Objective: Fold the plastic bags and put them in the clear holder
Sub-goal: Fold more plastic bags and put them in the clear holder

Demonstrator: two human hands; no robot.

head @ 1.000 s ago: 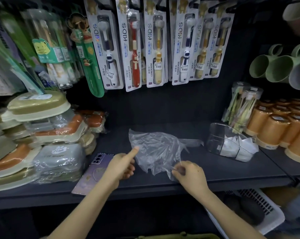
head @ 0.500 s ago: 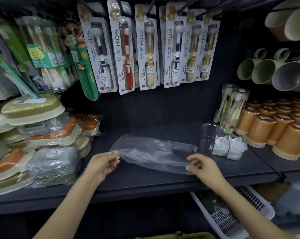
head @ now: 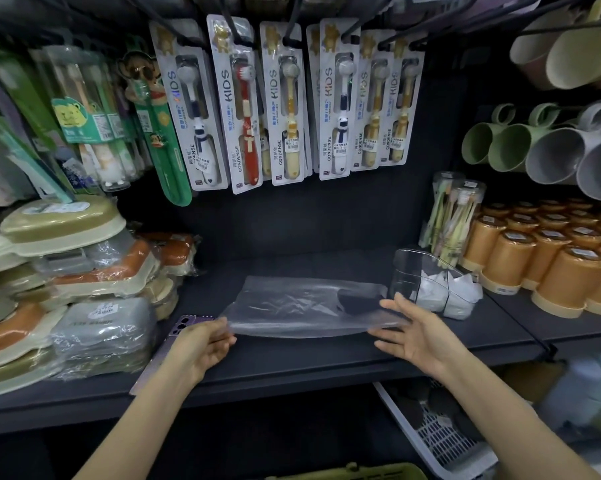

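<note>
The bag [head: 299, 306] is thin, clear, wrinkled film, drawn out into a long flat strip across the middle of the dark matte shelf [head: 292, 362]. Its near edge is lifted off the surface between your hands.

Your left hand [head: 202, 344] pinches the bag's left end with curled fingers. Your right hand [head: 416, 336] is spread wide with its fingers straight; its fingertips meet the bag's right end and close on nothing.

The holder [head: 420, 282] is clear rigid plastic with a curved wall. It stands just right of the bag, at its far right end, and has white folded pieces in its right part.

A purple phone [head: 185, 323] lies flat by your left hand and is partly covered by it.

The carded toothbrushes [head: 243, 105] hanging at the far side read "KIDS" and "CONDENSE". Their price stickers are too small to read.

Orange cups [head: 551, 265] with cream bases stand in rows at the right.
</note>
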